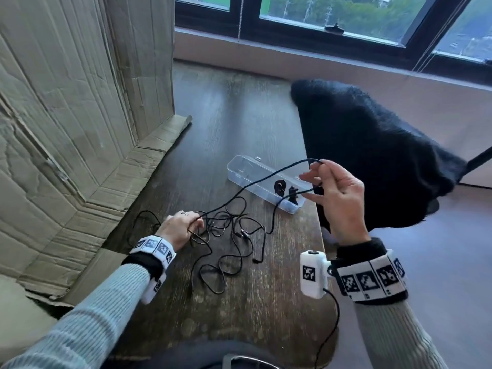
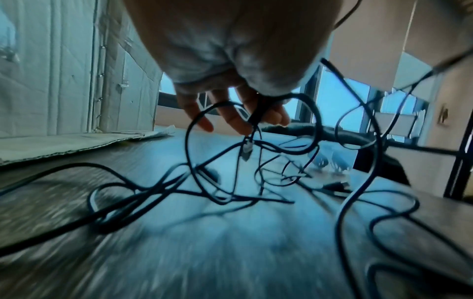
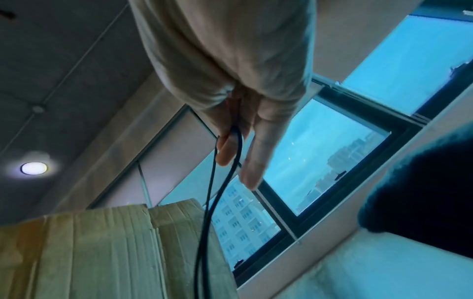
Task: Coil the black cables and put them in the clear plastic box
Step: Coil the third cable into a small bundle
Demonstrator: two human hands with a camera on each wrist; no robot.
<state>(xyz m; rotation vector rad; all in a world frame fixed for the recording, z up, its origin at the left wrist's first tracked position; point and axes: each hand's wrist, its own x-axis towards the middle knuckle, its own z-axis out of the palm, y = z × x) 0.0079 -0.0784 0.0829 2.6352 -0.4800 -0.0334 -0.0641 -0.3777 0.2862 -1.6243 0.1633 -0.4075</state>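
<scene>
While the right hand (image 1: pixel 338 198) is raised above the dark wooden table (image 1: pixel 239 123), its thumb and fingers pinch a bend of one black cable (image 1: pixel 255 182), which hangs doubled from the fingertips in the right wrist view. From that pinch, one strand runs down to the left hand (image 1: pixel 179 230), which rests low on the table with its fingers curled round strands at the edge of a loose tangle of black cables (image 1: pixel 229 243). This tangle lies spread on the table, on the near side of the clear plastic box (image 1: pixel 239 166). The box sits open on the table, beyond the tangle and just behind the raised right hand. Two small black items lie inside the box, toward its right end; what they are cannot be told. Left of the box, a large cardboard sheet (image 1: pixel 66 129) stands upright. Right of the box, a black fuzzy cloth (image 1: pixel 372 155) drapes past the table edge.
</scene>
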